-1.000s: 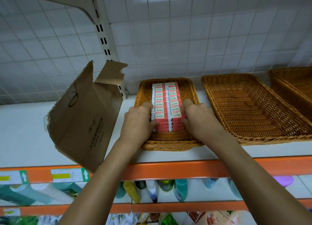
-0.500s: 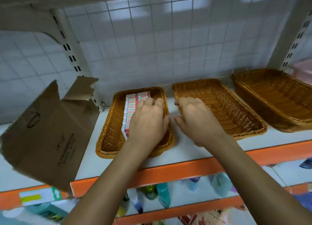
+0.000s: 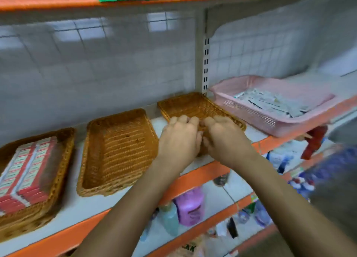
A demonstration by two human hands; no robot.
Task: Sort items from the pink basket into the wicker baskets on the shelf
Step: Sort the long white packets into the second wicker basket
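Two curled hands, left hand [image 3: 179, 141], right hand [image 3: 227, 141], over rightmost wicker basket [image 3: 189, 104], grip unclear, long axis front-to-back

I note three wicker baskets [image 3: 117, 150] of rough woven cane, matt brown. The pink basket [image 3: 251, 113] is thin perforated plastic, slightly glossy. Red boxes [image 3: 25, 171] look like smooth printed card. The shelf [image 3: 193, 177] edge is painted orange metal.
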